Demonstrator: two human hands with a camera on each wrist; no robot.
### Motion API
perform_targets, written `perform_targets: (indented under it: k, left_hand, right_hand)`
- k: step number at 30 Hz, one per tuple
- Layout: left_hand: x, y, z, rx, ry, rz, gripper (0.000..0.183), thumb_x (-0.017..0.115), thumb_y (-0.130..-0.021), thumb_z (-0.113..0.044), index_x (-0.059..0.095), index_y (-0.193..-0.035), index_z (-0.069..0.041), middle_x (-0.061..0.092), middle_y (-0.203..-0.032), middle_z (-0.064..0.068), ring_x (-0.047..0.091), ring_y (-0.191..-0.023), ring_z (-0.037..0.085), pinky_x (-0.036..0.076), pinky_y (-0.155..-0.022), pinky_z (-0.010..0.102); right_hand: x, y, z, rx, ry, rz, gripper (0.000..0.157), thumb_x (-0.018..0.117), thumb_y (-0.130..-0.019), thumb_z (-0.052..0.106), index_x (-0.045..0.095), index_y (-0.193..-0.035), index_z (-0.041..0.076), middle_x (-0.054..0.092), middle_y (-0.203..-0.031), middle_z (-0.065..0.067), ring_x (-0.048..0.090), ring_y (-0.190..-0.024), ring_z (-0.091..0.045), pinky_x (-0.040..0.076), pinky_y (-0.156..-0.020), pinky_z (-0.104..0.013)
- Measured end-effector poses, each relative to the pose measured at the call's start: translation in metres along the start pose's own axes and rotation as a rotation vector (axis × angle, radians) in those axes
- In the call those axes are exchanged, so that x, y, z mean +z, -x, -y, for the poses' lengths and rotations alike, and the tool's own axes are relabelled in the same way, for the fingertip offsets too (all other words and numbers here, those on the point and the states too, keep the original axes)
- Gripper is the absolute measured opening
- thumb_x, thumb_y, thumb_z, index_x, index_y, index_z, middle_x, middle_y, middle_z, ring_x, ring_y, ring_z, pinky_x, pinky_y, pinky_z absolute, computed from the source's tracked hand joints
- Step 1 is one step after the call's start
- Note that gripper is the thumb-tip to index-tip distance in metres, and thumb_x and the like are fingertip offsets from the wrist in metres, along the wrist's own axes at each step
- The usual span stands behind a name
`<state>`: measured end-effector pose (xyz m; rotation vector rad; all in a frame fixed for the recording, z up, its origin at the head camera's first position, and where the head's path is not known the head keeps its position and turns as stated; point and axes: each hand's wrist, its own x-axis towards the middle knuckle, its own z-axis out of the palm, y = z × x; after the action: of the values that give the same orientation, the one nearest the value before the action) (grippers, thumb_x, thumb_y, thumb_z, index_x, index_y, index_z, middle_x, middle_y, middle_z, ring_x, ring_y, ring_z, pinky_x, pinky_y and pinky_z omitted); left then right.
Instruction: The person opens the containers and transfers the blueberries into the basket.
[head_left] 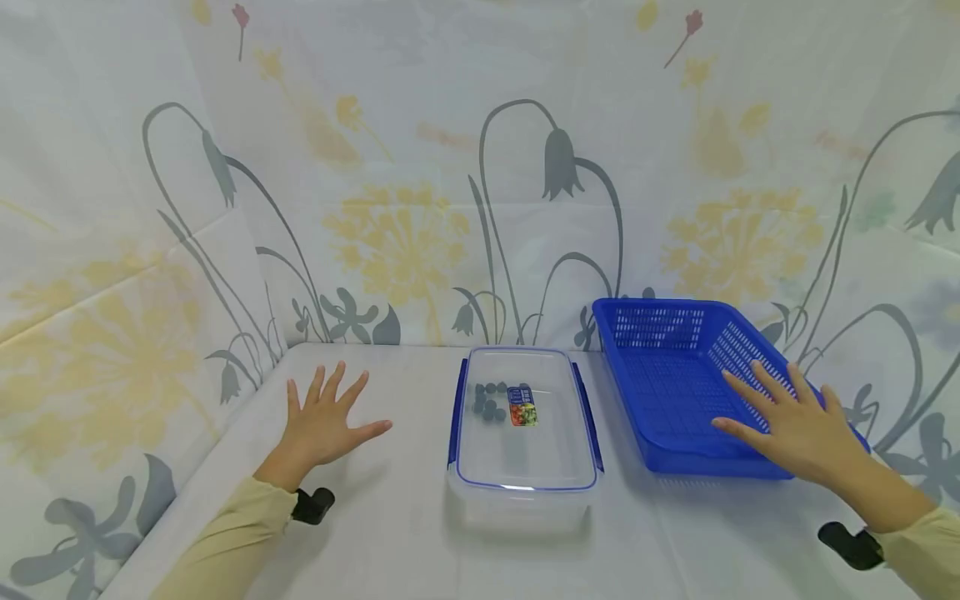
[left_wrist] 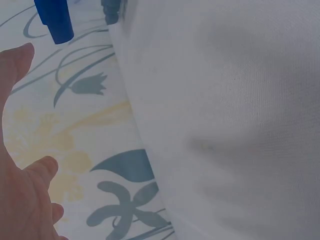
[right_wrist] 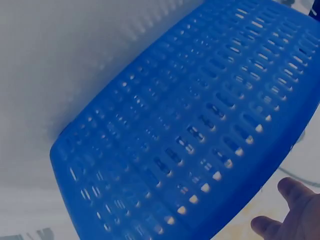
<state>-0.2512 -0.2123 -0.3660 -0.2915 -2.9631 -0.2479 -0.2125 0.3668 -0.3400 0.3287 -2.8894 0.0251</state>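
With fingers spread wide, my left hand (head_left: 318, 425) hovers over the white table to the left of a clear plastic food box (head_left: 555, 458). The box has a lid edged in blue, blue side clips and a small colourful label (head_left: 522, 406). Several grey-green round shapes (head_left: 489, 404) show through the lid. My right hand (head_left: 802, 433), also spread and holding nothing, overlaps the near right rim of a blue plastic basket (head_left: 660, 392) in the head view. In the right wrist view, its fingers (right_wrist: 295, 192) show beside the basket's slotted wall.
The white tabletop (head_left: 390, 533) runs back to a cloth wall (head_left: 420, 150) printed with grey and yellow flowers. A similar cloth (head_left: 112, 333) closes off the left side. The basket stands close to the right of the box, near the back wall.
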Motion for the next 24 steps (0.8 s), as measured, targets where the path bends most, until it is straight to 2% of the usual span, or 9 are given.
perform_targets:
  k: [11,19,24]
  left_hand:
    - [0.006,0.002,-0.005,0.006,0.058,-0.024,0.092,0.044,-0.079,-0.074,0.030,-0.147,-0.013,0.011,-0.151,0.022,-0.002,-0.136,0.043,-0.016,-0.100,0.064]
    - [0.012,0.003,-0.018,0.006,0.139,-0.079,0.087,0.050,-0.081,-0.068,0.033,-0.145,-0.012,0.017,-0.150,0.023,0.003,-0.136,0.044,-0.008,-0.102,0.065]
    - [0.018,0.001,-0.027,0.026,0.181,-0.120,0.084,0.053,-0.082,-0.064,0.034,-0.144,-0.010,0.021,-0.149,0.023,0.008,-0.135,0.045,-0.001,-0.104,0.064]
  right_hand:
    - [0.002,0.001,0.019,0.014,-0.088,0.017,0.077,0.045,-0.091,0.056,0.013,-0.150,0.020,0.011,-0.149,-0.027,-0.009,-0.131,-0.052,-0.001,-0.095,-0.074]
    - [0.004,-0.001,0.038,0.001,-0.161,-0.010,0.075,0.048,-0.092,0.053,0.015,-0.150,0.020,0.012,-0.150,-0.026,-0.003,-0.130,-0.055,0.004,-0.093,-0.076]
    - [0.007,-0.003,0.050,-0.011,-0.215,-0.023,0.072,0.047,-0.093,0.050,0.016,-0.150,0.019,0.013,-0.149,-0.026,-0.005,-0.131,-0.053,0.000,-0.096,-0.074]
